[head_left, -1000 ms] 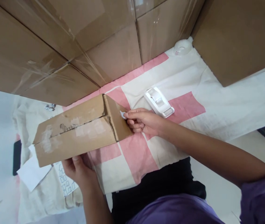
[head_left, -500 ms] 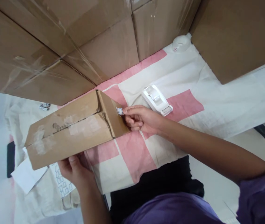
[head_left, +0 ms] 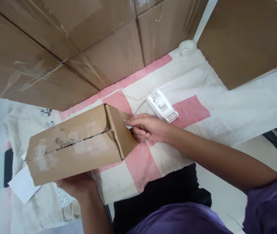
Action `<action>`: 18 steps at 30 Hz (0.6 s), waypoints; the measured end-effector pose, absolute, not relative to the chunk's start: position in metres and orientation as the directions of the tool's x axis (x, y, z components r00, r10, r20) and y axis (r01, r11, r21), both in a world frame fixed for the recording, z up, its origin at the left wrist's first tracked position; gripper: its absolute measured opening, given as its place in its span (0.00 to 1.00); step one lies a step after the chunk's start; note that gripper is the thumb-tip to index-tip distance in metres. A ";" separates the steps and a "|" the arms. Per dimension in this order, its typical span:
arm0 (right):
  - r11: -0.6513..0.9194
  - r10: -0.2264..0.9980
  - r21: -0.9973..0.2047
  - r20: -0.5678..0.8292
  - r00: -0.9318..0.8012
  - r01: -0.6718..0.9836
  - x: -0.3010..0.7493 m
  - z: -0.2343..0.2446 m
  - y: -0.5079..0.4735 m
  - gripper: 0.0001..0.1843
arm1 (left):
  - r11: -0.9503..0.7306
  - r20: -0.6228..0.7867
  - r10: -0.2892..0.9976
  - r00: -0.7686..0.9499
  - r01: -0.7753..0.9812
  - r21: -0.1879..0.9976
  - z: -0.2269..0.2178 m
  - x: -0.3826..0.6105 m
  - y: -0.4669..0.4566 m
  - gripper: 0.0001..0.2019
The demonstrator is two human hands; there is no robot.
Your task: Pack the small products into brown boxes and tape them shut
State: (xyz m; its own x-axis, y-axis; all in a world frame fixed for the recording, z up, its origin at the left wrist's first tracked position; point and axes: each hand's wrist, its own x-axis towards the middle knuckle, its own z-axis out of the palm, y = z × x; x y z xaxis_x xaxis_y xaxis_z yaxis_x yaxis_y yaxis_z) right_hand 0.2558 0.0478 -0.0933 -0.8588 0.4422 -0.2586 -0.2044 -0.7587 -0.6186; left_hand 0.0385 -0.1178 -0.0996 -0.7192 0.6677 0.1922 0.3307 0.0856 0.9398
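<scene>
A closed brown cardboard box (head_left: 70, 143) with patches of clear tape over its top is tilted above the cloth. My left hand (head_left: 78, 185) holds it from below along the near side, its fingers hidden under the box. At the box's right end, my right hand (head_left: 144, 126) pinches a small white paper label (head_left: 128, 124) with dark marks between thumb and forefinger. The label is at the end face; whether any of it is stuck there, I cannot tell. A white tape dispenser (head_left: 162, 105) lies just beyond my right hand.
Large taped cartons (head_left: 114, 48) form a wall at the back, and another carton (head_left: 245, 42) stands at right. Near it lies a tape roll (head_left: 187, 48). Left on the pink-and-white cloth (head_left: 143, 165) are crumpled scraps (head_left: 45, 112), white paper (head_left: 24, 184) and a marked sheet (head_left: 65, 196).
The box's right end has come down and toward me, and the box has turned slightly. My right hand still pinches the label, which now looks bent away from the face.
</scene>
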 end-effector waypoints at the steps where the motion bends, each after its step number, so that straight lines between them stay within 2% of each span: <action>1: -0.758 0.435 -0.624 -0.265 -0.860 -0.190 0.256 -0.093 0.048 0.30 | 0.060 0.180 0.648 -0.740 0.286 0.956 -0.100 0.038 -0.119 0.29; 3: -0.771 0.417 -0.614 -0.290 -0.861 -0.167 0.255 -0.093 0.049 0.31 | 0.016 0.107 0.609 -0.786 0.147 0.989 -0.102 0.037 -0.121 0.28; 10: -0.847 0.364 -0.509 -0.341 -0.867 -0.156 0.256 -0.087 0.053 0.23 | -0.104 0.052 0.550 -0.833 -0.007 0.995 -0.091 0.056 -0.108 0.28; 14: -0.845 0.390 -0.500 -0.333 -0.858 -0.190 0.256 -0.087 0.052 0.24 | -0.110 0.017 0.533 -0.846 -0.050 0.993 -0.082 0.065 -0.101 0.26; 18: -0.812 0.473 -0.526 -0.336 -0.814 -0.255 0.254 -0.088 0.047 0.21 | -0.073 -0.031 0.534 -0.845 -0.083 0.994 -0.083 0.061 -0.104 0.26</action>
State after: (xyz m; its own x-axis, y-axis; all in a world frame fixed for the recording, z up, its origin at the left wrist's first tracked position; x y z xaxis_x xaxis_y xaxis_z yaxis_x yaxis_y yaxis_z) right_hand 0.2542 0.0474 -0.0883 -0.8144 0.4731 -0.3360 -0.2547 -0.8117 -0.5256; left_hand 0.0609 -0.1035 -0.0831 -0.8448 0.5342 -0.0314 -0.0833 -0.0732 0.9938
